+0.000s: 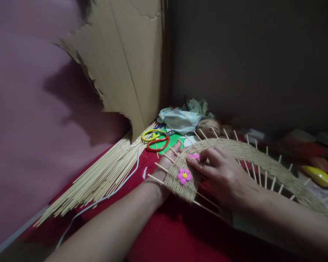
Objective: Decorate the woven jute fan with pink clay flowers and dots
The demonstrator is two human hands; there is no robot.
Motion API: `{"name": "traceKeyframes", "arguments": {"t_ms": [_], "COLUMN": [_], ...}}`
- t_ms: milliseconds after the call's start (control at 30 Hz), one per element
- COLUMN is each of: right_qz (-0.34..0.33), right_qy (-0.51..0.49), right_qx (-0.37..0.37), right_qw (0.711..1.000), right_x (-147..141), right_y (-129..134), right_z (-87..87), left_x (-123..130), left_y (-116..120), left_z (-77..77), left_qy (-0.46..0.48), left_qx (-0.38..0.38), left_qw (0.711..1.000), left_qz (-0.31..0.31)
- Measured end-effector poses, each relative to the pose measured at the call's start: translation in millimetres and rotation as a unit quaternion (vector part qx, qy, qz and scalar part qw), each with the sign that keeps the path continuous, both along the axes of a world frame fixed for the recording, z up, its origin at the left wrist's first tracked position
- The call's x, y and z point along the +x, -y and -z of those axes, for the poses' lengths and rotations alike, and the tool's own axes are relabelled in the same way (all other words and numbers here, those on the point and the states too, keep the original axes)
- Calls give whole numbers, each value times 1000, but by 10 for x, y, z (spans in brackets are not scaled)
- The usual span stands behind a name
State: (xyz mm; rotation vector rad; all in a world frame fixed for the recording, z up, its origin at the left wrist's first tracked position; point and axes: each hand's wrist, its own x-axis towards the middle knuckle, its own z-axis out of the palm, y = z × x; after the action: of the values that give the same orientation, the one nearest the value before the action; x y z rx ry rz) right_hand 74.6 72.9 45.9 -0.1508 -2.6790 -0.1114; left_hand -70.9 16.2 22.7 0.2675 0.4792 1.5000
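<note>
A curved woven twine strip (pixel 246 150) with thin wooden sticks poking out of both edges arcs across the right half. On its left end sits a pink flower with a yellow centre (pixel 184 176). Just above it, a second pink flower (pixel 193 157) lies under the fingertips of my right hand (pixel 218 169), whose thumb and fingers are bent together on it. My left hand (pixel 171 160) is beneath the strip's left end, supporting it from below; its fingertips show past the upper edge, and the rest is hidden by the weave.
Many loose sticks (pixel 98 178) lie at the left beside a white cable (pixel 120 186). Scissors with yellow and red handles (pixel 157 144) rest on green material (pixel 172 141). Behind are crumpled cloth (pixel 180 119), a twine ball (pixel 208 128) and torn cardboard (pixel 125 54). A yellow object (pixel 319 176) is at right.
</note>
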Motion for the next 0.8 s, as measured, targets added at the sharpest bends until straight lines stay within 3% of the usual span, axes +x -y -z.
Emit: {"name": "traceKeyframes", "arguments": {"t_ms": [200,433,800], "right_qz": [-8,-28,-32], "right_qy": [-83,-53,-34], "right_qx": [23,-4,-7], "right_qw": [996,998,999], "right_x": [66,143,160], "right_y": [-35,7,-39], "right_z": [-58,-58,-20], "left_x": [-12,-26,-36], "left_y": [20,2,8], "left_z": [-13,49,108], "left_qy": [39,48,52], "left_qx": [-19,13,-7], "left_qw": [998,997,997], "left_qz": [47,67,52]}}
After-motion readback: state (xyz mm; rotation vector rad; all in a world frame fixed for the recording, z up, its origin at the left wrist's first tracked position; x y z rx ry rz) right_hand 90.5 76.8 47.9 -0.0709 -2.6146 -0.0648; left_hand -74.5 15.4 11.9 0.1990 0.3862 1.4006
